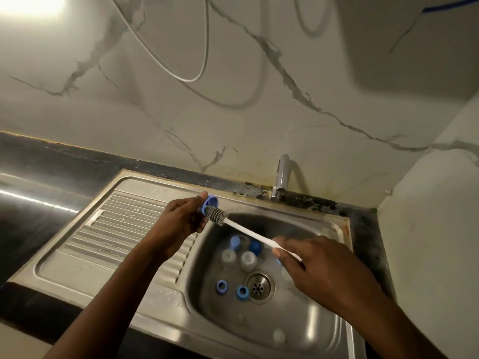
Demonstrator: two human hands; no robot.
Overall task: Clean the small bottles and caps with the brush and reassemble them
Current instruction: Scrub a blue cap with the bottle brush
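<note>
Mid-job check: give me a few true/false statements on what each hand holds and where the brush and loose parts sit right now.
1. The left hand holds a blue cap. True.
2. The bristle end of the brush rests on the drain. False: it is at the blue cap's opening, held up over the edge of the basin.
3. The right hand grips the brush's white handle. True.
4. The two blue rings are held in the right hand. False: they lie in the basin beside the drain.
5. Pale small bottles lie in the basin. True.
</note>
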